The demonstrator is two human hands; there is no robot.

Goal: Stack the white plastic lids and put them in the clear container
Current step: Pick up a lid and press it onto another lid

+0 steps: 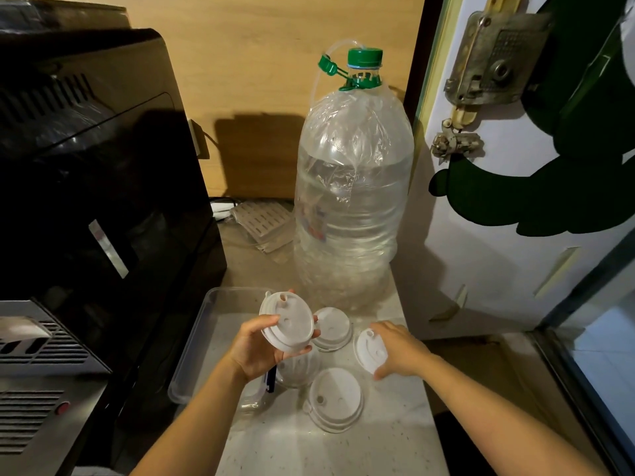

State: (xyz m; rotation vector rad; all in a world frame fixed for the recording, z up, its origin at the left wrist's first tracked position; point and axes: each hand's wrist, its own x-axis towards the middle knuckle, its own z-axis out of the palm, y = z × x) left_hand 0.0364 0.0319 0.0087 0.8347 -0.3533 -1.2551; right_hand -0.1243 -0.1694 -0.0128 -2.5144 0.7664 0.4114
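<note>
My left hand (256,350) holds a small stack of white plastic lids (288,322), tilted, over the right side of the clear container (192,341). My right hand (398,348) grips another white lid (369,350) by its edge and tips it up off the counter. Two more white lids lie flat on the counter: one (332,326) behind and between my hands, one (335,398) in front. A clear domed lid (297,371) sits under my left hand, partly hidden.
A large clear water bottle (350,207) with a green cap stands just behind the lids. A black machine (96,173) fills the left side. A door (515,187) with a metal lock is at the right. The counter edge (429,424) runs along the right.
</note>
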